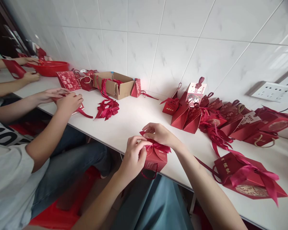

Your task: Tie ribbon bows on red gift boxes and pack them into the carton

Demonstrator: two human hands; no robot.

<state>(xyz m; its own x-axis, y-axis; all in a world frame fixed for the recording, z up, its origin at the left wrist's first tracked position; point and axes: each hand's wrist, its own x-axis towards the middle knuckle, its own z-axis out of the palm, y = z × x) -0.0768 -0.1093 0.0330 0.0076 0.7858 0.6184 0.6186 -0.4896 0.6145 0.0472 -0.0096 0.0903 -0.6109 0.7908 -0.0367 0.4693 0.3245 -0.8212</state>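
— What do the hands have?

— A small red box (155, 158) at the near edge of the white table (134, 118), partly over the edge. The left hand (133, 156) wraps its side, fingers curled tight on it, thumb and forefinger pinching at the top. The right hand (159, 133) sits over the top, fingertips closed on the red ribbon (161, 147) tied there.

— Anything hanging off it?

— A dark red cord handle (150, 174) loops below the front.

— What lies to the right?

— A finished box (249, 179) with a ribbon bow, lying on its side near the right forearm. Behind it, a crowd of red boxes (220, 118) along the tiled wall, some upright, some tipped.

— And left?

— A pile of loose ribbons (108, 109), then a cardboard carton (114, 83) against the wall. A co-worker's hands (62, 97) rest together on a flat red piece at the table edge. Farther back, another person's hands (30, 68) are near a red basin (50, 67).

— On the wall?

— A white socket (270, 91) at the right, a cable running from it.
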